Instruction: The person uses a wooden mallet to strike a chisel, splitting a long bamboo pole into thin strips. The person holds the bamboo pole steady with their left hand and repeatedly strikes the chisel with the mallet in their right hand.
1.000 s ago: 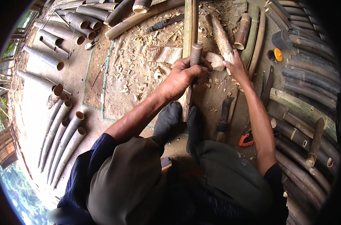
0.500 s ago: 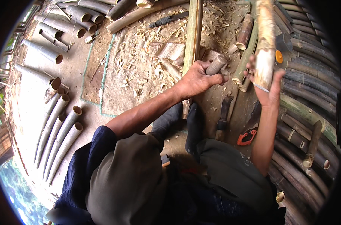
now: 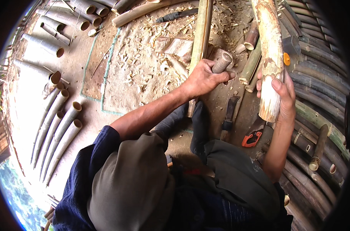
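Right hand (image 3: 283, 101) wraps its fingers round a thick, pale bamboo culm (image 3: 269, 54), gripping near its cut lower end, the pole rising up and away. Just left of that culm, the left hand (image 3: 203, 79) is clenched on a short grey bamboo handle (image 3: 222, 62). Below the culm's cut end lie a dark machete (image 3: 229, 115) and an orange-handled tool (image 3: 252, 138). Further left of the culm, wood chips (image 3: 144, 69) litter the mat, and beyond them cut bamboo tubes (image 3: 59, 127) lie side by side.
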Demonstrator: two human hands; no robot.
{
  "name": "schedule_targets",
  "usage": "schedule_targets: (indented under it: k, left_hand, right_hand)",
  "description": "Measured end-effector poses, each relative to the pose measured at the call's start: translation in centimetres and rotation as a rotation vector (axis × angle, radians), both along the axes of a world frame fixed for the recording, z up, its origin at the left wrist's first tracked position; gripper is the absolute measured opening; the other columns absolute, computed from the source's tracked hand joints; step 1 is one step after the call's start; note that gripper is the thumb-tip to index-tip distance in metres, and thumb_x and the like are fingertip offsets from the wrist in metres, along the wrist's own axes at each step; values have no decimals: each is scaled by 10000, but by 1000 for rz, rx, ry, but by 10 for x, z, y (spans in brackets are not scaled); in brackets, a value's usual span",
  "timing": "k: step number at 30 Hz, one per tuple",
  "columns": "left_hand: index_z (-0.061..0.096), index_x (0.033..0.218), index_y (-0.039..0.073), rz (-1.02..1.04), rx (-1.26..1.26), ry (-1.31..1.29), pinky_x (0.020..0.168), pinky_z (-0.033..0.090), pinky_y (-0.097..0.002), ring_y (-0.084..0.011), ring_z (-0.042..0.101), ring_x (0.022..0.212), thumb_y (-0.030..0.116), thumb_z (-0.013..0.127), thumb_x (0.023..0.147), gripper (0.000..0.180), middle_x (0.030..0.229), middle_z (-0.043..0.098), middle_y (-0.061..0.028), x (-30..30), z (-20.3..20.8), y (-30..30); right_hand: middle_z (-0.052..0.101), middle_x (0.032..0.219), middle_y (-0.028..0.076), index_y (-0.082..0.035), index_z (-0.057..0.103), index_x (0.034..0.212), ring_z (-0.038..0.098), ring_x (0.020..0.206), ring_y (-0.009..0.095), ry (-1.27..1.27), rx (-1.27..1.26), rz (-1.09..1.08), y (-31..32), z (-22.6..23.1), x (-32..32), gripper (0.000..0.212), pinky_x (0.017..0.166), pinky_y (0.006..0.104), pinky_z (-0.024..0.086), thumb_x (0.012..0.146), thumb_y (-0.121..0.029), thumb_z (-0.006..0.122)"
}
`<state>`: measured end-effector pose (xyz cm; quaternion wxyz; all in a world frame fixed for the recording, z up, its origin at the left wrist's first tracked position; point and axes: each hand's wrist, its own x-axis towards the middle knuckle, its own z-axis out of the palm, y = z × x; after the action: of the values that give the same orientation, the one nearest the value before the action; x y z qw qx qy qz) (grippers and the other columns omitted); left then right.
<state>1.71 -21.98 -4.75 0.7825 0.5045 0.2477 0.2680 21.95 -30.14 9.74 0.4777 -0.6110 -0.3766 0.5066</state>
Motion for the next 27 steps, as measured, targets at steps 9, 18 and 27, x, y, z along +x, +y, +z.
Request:
schedule_targets:
  k: [9, 18, 27]
  left_hand:
    - [766, 1054, -22, 32, -10, 22, 800, 542, -274, -102, 668, 815, 189, 712, 932, 250, 859, 736, -55, -1, -5, 3]
    - [752, 1003, -23, 148, -58, -77, 710, 539, -265, -93, 652, 734, 168, 700, 923, 214, 837, 724, -36, -9, -12, -2]
    - [773, 950, 14, 161, 5, 96, 673, 505, -270, -75, 604, 693, 224, 722, 912, 219, 758, 704, -22, -21, -13, -4]
  right_hand:
    - [641, 1042, 162, 27, 411, 1411, 668, 784, 193, -149, -1, -6, 2, 25, -16, 808, 666, 309, 581, 776, -293, 795]
    - [640, 1031, 194, 76, 405, 1421, 651, 775, 193, -293, 81, 36, 7, 53, -17, 808, 645, 286, 574, 775, -255, 760]
    - [637, 1245, 234, 49, 365, 1468, 671, 1036, 339, -965, -7, 602, 30, 27, -35, 838, 977, 423, 507, 767, -162, 772]
